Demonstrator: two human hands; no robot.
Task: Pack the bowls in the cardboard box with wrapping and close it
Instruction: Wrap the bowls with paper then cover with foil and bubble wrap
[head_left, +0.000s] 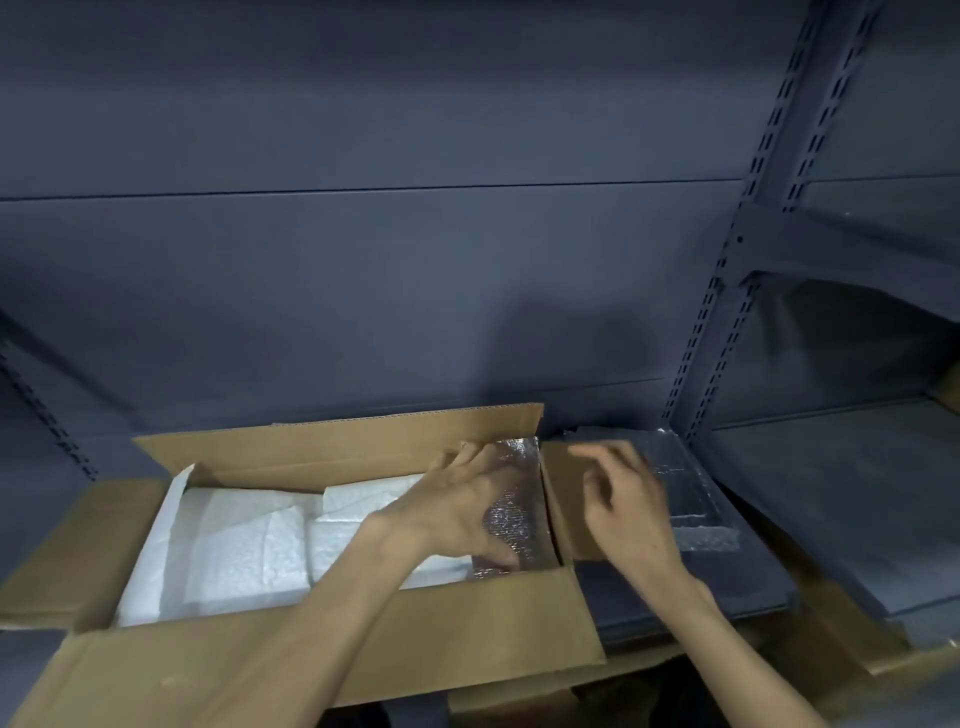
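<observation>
The dark metal shelving (727, 332) fills the upper half of the frame, its slotted upright running down the right side, and the open cardboard box (332, 644) sits across the lower left and centre with all its flaps folded outward. Most of the box's inside, from lower left to centre, is covered by white foam wrapping (234, 540); no bare bowl shows, so any bowls are presumably under or inside the wraps, though that cannot be confirmed. At the box's right end, just right of centre, stands a silvery bubble-foil packet (514, 499), wedged between the white wrapping and the end wall. A stack of similar foil sheets (680, 499) lies on the shelf right of the box, in the centre right of the frame. The left hand (467, 509) reaches into the box, fingers spread and laid against the foil packet, the thumb low at its near edge; it appears to press rather than clench. The right hand (623, 499) hovers above the right flap, fingers loosely curled and holding nothing, though it is blurred. The step in hand looks to be seating the packet: it is best pushed straight down with flat fingers until level with the white wrapping, the free hand steadying the end wall, so the flaps can later close flat.
</observation>
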